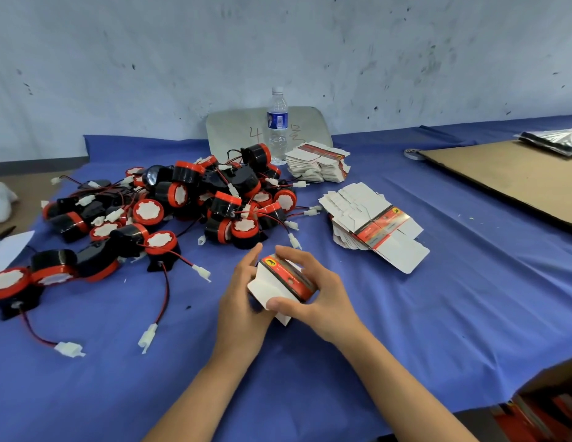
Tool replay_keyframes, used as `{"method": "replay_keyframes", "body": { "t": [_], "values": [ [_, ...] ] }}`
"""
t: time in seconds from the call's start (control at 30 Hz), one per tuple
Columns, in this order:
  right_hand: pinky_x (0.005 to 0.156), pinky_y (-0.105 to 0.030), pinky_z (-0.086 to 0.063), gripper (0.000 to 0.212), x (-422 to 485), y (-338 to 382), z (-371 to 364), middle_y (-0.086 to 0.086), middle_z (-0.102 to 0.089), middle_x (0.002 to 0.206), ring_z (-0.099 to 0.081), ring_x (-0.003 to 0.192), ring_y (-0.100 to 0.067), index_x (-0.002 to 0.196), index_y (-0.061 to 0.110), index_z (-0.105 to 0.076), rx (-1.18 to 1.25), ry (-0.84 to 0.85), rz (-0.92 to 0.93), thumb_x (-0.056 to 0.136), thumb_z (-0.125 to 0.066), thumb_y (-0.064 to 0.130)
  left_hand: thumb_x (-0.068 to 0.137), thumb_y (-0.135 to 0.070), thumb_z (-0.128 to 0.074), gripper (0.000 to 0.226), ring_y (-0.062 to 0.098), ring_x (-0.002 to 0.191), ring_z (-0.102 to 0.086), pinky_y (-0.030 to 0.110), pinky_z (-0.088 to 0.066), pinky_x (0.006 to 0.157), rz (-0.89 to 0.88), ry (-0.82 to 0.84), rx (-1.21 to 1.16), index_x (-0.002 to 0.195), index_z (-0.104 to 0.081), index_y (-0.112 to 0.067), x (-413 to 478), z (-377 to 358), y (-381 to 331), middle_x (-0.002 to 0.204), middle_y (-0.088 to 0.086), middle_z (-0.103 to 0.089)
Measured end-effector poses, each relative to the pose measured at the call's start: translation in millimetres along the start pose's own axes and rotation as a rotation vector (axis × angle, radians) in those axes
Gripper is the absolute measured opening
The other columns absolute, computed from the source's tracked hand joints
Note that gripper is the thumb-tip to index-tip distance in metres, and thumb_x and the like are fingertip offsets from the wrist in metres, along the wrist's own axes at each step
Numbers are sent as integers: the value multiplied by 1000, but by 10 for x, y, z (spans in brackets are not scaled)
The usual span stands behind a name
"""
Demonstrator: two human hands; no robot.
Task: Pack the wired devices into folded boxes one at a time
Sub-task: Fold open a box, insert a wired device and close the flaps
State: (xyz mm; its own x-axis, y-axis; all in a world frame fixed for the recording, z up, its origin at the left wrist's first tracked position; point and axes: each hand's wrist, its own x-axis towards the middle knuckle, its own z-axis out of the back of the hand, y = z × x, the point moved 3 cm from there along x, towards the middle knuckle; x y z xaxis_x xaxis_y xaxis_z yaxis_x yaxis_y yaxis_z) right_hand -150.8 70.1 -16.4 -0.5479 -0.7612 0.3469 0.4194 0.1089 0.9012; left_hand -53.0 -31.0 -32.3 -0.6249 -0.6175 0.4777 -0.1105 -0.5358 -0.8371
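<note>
Box point(284, 283), red with white flaps | gripped between left hand point(243, 301) and right hand point(313, 291) | pile of wired devices point(182, 205) beyond, on blue cloth point(438, 298).

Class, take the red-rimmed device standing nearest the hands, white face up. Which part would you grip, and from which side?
Grip the device by its round red-and-black body, across the sides, from above and the right: its white face points up, leaving the curved wall exposed, while other devices crowd its left. Probably avoid the wire trailing to the connector.

A red 4 is handwritten on the grey board point(231, 126).
</note>
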Motion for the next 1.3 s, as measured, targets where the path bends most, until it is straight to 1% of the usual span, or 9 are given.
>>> {"method": "replay_keyframes", "body": {
  "t": [0.07, 0.23, 0.4, 0.57, 0.7, 0.77, 0.9, 1.03, 1.3],
  "values": [
    [91, -25, -51, 68, 2, 13, -16, 20, -63, 118, -60, 111, -6, 124, 45, -54, -46, 3, 39, 62, -81, 49, 81, -6, -73, 44, -14, 112, -51, 16, -50, 76, 82, -5, -12, 98, -44, -35, -1, -9, 76, 146, -14, -41],
    [106, -33, -41, 65, 25, 9, 10, 27, -48, 132, -43, 131, -4, 119, 61, -50, -148, 10, 87, 61, -77, 55, 63, -24, -83, 56, 1, 94, -63, 15, -51, 63, 56, 104, -82, 96, -42, -42, -15, -26, 17, 116, -13, -61],
    [90, -31, -52, 80, 26, -15, 26, 14, -61, 116, -62, 109, -13, 131, 55, -44, 35, 37, -2, 63, -82, 36, 64, -13, -82, 65, -10, 130, -39, 11, -49, 83, -183, 105, 27, 110, -42, -34, -58, -29, -147, 154, -11, -28],
    [75, -21, -52, 67, 47, -7, 104, 1, -70, 108, -67, 95, -14, 135, 40, -49, 285, -92, -1, 77, -74, 17, 70, -21, -81, 102, 17, 148, -18, 45, -43, 106, -287, 81, 95, 151, -19, -22, -75, -68, -187, 162, -1, -10],
    [77, -28, -52, 62, 76, -63, 109, 1, -70, 110, -64, 97, -17, 135, 36, -52, 503, -21, -103, 79, -69, 16, 67, -32, -79, 115, -7, 141, -20, 27, -37, 108, -244, 30, 165, 149, -1, -50, -50, -98, -210, 153, -35, -14],
    [79, -27, -51, 62, 76, -72, 79, 4, -68, 114, -63, 100, -15, 134, 36, -53, 484, 17, -114, 76, -71, 22, 63, -36, -79, 112, -12, 136, -22, 27, -32, 105, -225, 3, 214, 146, -7, -54, -41, -72, -176, 144, -44, -16],
    [82, -26, -51, 57, 57, -74, 77, 2, -66, 121, -63, 108, -18, 128, 35, -59, 306, -62, -96, 73, -74, 36, 59, -36, -81, 98, -7, 131, -30, 27, -33, 105, -231, -68, 246, 141, -29, -29, -37, -23, -123, 136, -31, -31],
    [79, -26, -54, 44, 35, -75, 57, 12, -70, 109, -66, 98, -13, 123, 37, -60, 207, -106, -73, 80, -69, 29, 59, -32, -83, 95, -9, 130, -30, 17, -30, 106, -300, -99, 273, 139, -32, -26, -19, -22, -163, 136, -33, -29],
    [99, -37, -49, 45, 8, -19, 42, -1, -64, 128, -58, 120, -12, 134, 11, -55, 33, -212, 25, 90, -65, 16, 59, -27, -81, 94, 15, 129, -38, 41, -38, 102, -357, -124, 353, 140, -32, -20, -49, -58, -213, 137, -5, -36]
  ]
}}
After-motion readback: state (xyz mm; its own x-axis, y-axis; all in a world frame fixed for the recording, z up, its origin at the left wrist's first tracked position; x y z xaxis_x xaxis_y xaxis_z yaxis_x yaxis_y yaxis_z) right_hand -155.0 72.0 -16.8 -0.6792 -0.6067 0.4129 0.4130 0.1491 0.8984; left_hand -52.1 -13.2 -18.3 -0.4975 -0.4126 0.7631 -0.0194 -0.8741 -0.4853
